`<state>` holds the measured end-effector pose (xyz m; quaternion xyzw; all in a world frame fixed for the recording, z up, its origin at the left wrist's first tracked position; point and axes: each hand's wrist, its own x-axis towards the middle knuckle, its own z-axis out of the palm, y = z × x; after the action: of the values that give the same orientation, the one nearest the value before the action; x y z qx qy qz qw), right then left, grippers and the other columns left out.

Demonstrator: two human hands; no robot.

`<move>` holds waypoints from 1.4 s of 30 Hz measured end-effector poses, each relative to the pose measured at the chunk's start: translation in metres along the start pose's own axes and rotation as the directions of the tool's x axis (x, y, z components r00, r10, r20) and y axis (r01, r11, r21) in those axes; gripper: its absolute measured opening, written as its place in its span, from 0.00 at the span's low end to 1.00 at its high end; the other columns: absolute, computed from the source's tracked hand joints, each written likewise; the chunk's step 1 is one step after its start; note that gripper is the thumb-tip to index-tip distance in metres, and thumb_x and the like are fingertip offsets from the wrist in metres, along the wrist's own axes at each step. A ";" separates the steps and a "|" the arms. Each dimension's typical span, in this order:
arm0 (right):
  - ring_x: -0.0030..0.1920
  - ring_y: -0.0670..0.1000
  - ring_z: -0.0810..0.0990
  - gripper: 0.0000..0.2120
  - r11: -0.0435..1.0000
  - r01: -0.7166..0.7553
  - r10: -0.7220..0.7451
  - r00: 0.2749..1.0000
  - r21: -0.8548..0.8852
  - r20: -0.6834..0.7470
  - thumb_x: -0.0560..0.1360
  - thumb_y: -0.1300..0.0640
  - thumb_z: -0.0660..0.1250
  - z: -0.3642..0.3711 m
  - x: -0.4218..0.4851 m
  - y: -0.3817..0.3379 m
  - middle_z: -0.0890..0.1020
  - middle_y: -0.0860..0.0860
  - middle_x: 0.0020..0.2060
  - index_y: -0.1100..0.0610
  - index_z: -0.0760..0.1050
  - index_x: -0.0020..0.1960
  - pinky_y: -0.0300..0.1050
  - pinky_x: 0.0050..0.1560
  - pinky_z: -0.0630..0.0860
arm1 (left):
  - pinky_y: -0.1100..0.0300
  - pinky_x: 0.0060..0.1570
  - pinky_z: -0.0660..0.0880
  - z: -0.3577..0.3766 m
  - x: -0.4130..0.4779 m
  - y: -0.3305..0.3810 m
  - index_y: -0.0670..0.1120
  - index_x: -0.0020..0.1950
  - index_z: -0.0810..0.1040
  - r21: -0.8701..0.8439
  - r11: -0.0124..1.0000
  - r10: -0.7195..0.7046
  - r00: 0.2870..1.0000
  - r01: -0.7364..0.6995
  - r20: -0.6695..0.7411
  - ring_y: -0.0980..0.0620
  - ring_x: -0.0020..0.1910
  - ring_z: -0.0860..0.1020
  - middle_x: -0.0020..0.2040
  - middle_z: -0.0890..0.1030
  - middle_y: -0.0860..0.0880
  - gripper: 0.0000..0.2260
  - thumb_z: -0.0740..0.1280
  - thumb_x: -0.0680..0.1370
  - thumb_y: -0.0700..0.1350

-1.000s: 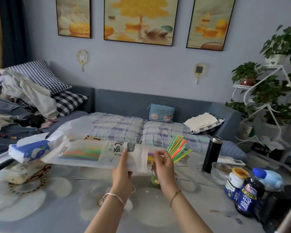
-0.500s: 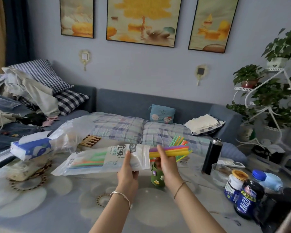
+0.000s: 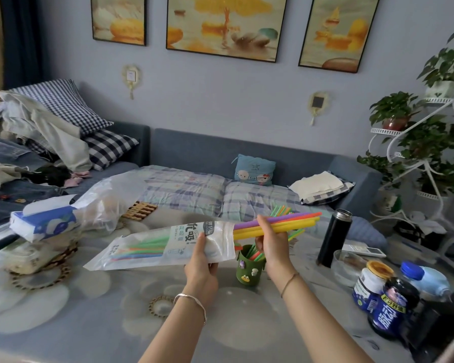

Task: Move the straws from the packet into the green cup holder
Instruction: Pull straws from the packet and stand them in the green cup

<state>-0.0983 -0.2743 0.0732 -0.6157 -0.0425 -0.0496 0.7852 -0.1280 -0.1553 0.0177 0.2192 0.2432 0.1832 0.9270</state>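
My left hand (image 3: 202,260) grips the open end of a clear straw packet (image 3: 147,247), held almost level above the table; several coloured straws still lie inside it. My right hand (image 3: 269,243) pinches a bundle of purple, orange and yellow straws (image 3: 286,223) that sticks out of the packet mouth to the right. Just below both hands stands the green cup holder (image 3: 249,271) with small stickers on it. Several straws stand in it and fan up behind my right hand.
A black flask (image 3: 334,238) stands right of the holder, with a glass bowl (image 3: 349,265), jars (image 3: 372,285) and bottles (image 3: 389,309) at the table's right edge. A tissue pack (image 3: 42,222) and a plastic bag (image 3: 105,205) lie at the left.
My right hand has drawn the bundle of straws further out of the packet to the right. The packet has tilted a little, and the green holder has come into view beneath the hands.
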 end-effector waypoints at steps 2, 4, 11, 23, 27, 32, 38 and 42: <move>0.18 0.40 0.67 0.14 1.000 0.017 -0.017 1.000 -0.014 -0.014 0.76 0.57 0.65 -0.008 0.010 -0.005 0.68 0.49 0.24 0.55 0.68 0.33 0.31 0.19 0.62 | 0.53 0.55 0.78 -0.005 0.006 0.002 0.40 0.66 0.74 -0.009 1.000 0.014 0.999 -0.015 -0.032 0.47 0.54 0.79 0.58 0.80 0.44 0.23 0.72 0.73 0.45; 0.20 0.42 0.66 0.16 0.997 0.039 -0.042 0.999 -0.066 -0.034 0.76 0.56 0.65 -0.018 0.022 -0.010 0.67 0.47 0.23 0.54 0.67 0.31 0.32 0.20 0.61 | 0.53 0.52 0.78 -0.011 0.015 0.003 0.39 0.66 0.74 -0.008 1.000 0.027 0.997 -0.028 -0.076 0.47 0.52 0.80 0.58 0.80 0.43 0.23 0.73 0.73 0.45; 0.24 0.45 0.68 0.16 0.951 0.180 -0.210 0.973 -0.252 -0.097 0.76 0.55 0.64 -0.040 0.068 -0.029 0.68 0.49 0.25 0.55 0.66 0.32 0.37 0.26 0.65 | 0.43 0.57 0.77 -0.023 0.034 -0.003 0.41 0.62 0.73 0.031 1.000 0.002 0.996 0.000 -0.084 0.40 0.50 0.82 0.53 0.82 0.40 0.22 0.73 0.72 0.48; 0.25 0.50 0.72 0.21 0.539 0.323 -0.320 0.933 -0.778 0.165 0.78 0.49 0.60 -0.035 0.114 0.024 0.70 0.49 0.23 0.53 0.64 0.28 0.39 0.26 0.65 | 0.45 0.63 0.73 -0.043 0.078 -0.025 0.40 0.64 0.75 0.075 0.997 0.024 0.998 -0.019 -0.060 0.36 0.57 0.80 0.59 0.82 0.38 0.36 0.78 0.59 0.55; 0.25 0.49 0.69 0.21 0.469 0.283 -0.237 0.953 -0.837 0.190 0.78 0.48 0.59 -0.033 0.125 0.056 0.69 0.48 0.23 0.53 0.62 0.28 0.40 0.26 0.62 | 0.41 0.64 0.72 -0.048 0.087 -0.026 0.41 0.64 0.75 0.066 0.997 0.031 0.999 -0.029 -0.035 0.37 0.60 0.79 0.61 0.81 0.39 0.37 0.79 0.59 0.55; 0.27 0.50 0.70 0.20 0.455 0.219 -0.117 0.976 -0.863 0.186 0.77 0.49 0.60 -0.028 0.134 0.085 0.69 0.48 0.24 0.52 0.62 0.28 0.40 0.27 0.62 | 0.40 0.65 0.72 -0.052 0.096 -0.022 0.43 0.66 0.74 0.051 0.996 0.075 0.997 -0.075 0.001 0.37 0.62 0.78 0.62 0.81 0.40 0.43 0.81 0.54 0.55; 0.26 0.50 0.71 0.21 0.476 0.197 -0.079 0.980 -0.857 0.181 0.74 0.49 0.67 -0.023 0.136 0.093 0.70 0.48 0.23 0.53 0.63 0.26 0.40 0.28 0.65 | 0.39 0.65 0.70 -0.054 0.101 -0.020 0.47 0.59 0.77 0.091 0.991 0.095 0.994 -0.099 0.046 0.39 0.62 0.78 0.62 0.81 0.43 0.21 0.75 0.69 0.50; 0.26 0.51 0.71 0.19 0.604 0.239 -0.218 0.967 -0.760 0.131 0.72 0.48 0.68 -0.017 0.139 0.077 0.72 0.49 0.25 0.55 0.67 0.29 0.41 0.30 0.67 | 0.39 0.66 0.70 -0.055 0.101 -0.018 0.47 0.58 0.77 0.077 0.992 0.098 0.994 -0.102 0.057 0.38 0.62 0.78 0.62 0.81 0.42 0.20 0.75 0.69 0.50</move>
<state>0.0499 -0.2768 0.0132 -0.8812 -0.1052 -0.1549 0.4340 -0.0707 -0.1081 -0.0719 0.2729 0.2144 0.2136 0.9132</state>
